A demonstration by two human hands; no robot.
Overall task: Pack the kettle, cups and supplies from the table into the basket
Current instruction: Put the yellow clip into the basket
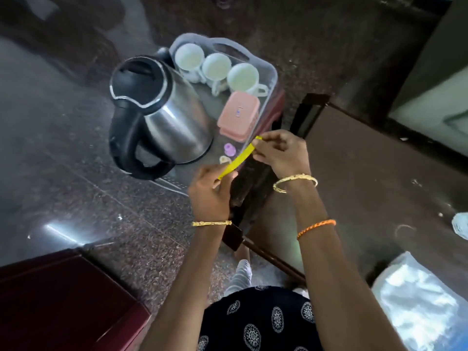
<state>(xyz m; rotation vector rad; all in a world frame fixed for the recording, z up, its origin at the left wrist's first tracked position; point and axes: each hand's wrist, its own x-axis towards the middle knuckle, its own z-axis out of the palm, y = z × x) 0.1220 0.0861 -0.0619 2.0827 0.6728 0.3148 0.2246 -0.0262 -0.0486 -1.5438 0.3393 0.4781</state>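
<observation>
- Already, most of the packing is looking done: the clear plastic basket (272,72), sitting in the upper middle of the frame, is holding the steel kettle (162,115) at its left side.
- 3 white cups (217,69) are standing in a row along the basket's upper edge, mouths up, each one just beside the next.
- A pink lidded box (239,115) is lying below the cups, to the right of the kettle.
- 2 small items, a purple piece (229,149) and a pale piece (224,159), are resting on the basket floor near its lower edge; what they are is too small to tell.
- Judging from this, the yellow strip (240,158) is the supply being handled now, and it is sitting just over the basket's lower right rim, not yet inside.
- The left hand (210,193), at the centre of the frame, is pinching the strip's lower end, fingers closed tight on it.
- The right hand (281,153), just right of centre, is gripping the upper end between closed fingertips, so the strip is stretching taut between both hands.
- Whether more supplies are waiting outside the frame cannot be told.
</observation>
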